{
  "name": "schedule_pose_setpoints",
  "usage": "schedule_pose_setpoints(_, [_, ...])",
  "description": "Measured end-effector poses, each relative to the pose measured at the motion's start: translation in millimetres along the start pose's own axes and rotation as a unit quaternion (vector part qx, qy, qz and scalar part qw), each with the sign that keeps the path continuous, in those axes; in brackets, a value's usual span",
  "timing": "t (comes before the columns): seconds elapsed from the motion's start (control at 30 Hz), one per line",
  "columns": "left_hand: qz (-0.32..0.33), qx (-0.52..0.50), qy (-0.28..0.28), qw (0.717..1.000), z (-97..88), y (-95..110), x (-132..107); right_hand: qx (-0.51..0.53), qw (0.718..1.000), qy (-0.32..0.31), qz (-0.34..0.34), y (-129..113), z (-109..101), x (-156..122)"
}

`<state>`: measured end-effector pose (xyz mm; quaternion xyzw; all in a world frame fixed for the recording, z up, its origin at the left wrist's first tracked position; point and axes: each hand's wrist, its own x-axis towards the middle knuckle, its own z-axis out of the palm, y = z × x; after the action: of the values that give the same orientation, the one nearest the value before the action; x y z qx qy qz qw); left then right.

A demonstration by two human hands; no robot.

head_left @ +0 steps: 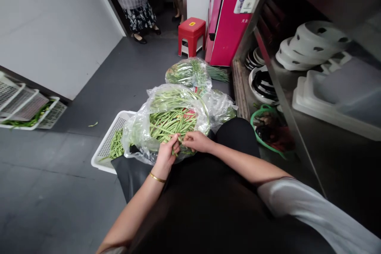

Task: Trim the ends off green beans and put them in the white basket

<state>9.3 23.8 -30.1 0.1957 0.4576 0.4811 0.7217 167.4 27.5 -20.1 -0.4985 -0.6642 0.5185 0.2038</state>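
Observation:
A clear plastic bag (137, 127) full of long green beans (169, 121) lies open in front of my knees. Over its near edge, my left hand (169, 150) is closed around green beans, with bits of them showing between the fingers. My right hand (195, 141) is close beside it, fingers pinched at the end of a bean. Short bean pieces (116, 145) lie in a white perforated basket (102, 151), partly under the bag on the left.
Behind are more bagged greens (184, 72) and a red stool (192, 33). White baskets (31, 99) stand at left. Metal shelving (285, 107) with white containers and a green basket (262, 143) runs along my right. Two people stand by the doorway.

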Motion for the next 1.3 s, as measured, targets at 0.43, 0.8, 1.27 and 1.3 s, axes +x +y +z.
schedule_pose_setpoints(0.43, [0.022, 0.221, -0.085, 0.971, 4.2, 2, -34, -0.385, 0.876, -0.289, 0.000, -3, 6, -16])
schedule_pose_setpoints(0.8, [-0.042, 0.168, -0.173, 0.970, 3.3, 5, -47, 0.266, 0.959, -0.079, -0.051, -17, -5, -11])
schedule_pose_setpoints(1.27, [0.112, 0.206, -0.008, 0.972, 1.7, 18, -42, 0.135, 0.986, -0.099, 0.021, -17, 31, -19])
schedule_pose_setpoints(1.3, [0.109, 0.231, -0.012, 0.967, 2.2, 16, -43, 0.115, 0.986, -0.118, 0.018, -17, 30, -20])
